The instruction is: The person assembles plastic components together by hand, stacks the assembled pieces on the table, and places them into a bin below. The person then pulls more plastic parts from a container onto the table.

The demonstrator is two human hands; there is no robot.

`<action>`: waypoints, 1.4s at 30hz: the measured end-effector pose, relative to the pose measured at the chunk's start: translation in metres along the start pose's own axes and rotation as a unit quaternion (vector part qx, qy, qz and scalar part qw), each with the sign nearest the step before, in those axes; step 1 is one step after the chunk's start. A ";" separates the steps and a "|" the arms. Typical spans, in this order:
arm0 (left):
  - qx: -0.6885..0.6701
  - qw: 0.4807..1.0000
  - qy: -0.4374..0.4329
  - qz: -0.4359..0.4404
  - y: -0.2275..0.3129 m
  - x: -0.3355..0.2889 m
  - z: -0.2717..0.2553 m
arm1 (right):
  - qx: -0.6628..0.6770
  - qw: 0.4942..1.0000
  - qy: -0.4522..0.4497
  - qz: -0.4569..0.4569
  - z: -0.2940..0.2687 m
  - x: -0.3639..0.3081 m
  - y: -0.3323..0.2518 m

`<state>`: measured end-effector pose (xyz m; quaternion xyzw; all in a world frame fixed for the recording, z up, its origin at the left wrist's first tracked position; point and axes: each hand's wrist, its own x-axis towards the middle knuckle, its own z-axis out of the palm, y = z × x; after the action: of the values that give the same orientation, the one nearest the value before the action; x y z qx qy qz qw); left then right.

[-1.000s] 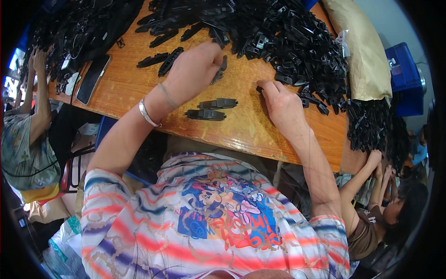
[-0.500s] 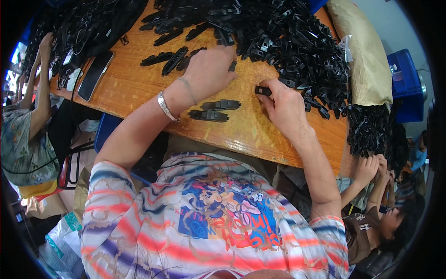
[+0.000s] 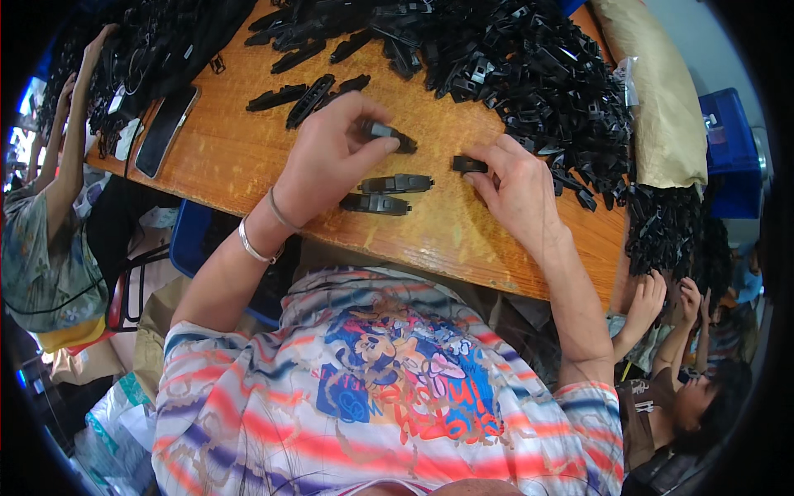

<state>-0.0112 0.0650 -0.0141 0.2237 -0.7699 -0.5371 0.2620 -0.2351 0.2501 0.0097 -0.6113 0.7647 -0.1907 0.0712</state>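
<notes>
The left hand has thumb and fingers pinched on a long part. To its right, the right hand pinches a short part. Two parts lie on the surface just nearer the person than the left hand; a pile spreads beyond the right.

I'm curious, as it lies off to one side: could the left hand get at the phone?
Probably yes: bare table lies between the left hand and the phone, though that hand holds a black part.
</notes>
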 end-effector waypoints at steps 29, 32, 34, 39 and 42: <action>0.195 0.972 -0.080 0.100 0.000 -0.020 -0.017 | 0.069 0.995 0.069 -0.017 -0.014 -0.009 0.017; 0.157 0.983 -0.039 0.084 0.007 -0.018 -0.022 | -0.045 0.988 0.128 0.066 -0.044 -0.052 0.045; 0.158 0.982 -0.046 0.094 0.010 -0.014 -0.022 | -0.096 0.983 0.130 0.082 -0.049 -0.068 0.057; 0.160 0.978 -0.061 0.120 0.016 -0.011 -0.011 | -0.138 0.979 0.118 0.097 -0.037 -0.074 0.075; 0.183 0.971 -0.077 0.134 0.020 -0.006 -0.007 | -0.108 0.986 0.117 0.057 -0.033 -0.067 0.070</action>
<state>-0.0032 0.0702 0.0055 0.1211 -0.8960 -0.3624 0.2264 -0.2939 0.3338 0.0055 -0.5440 0.8177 -0.1730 -0.0747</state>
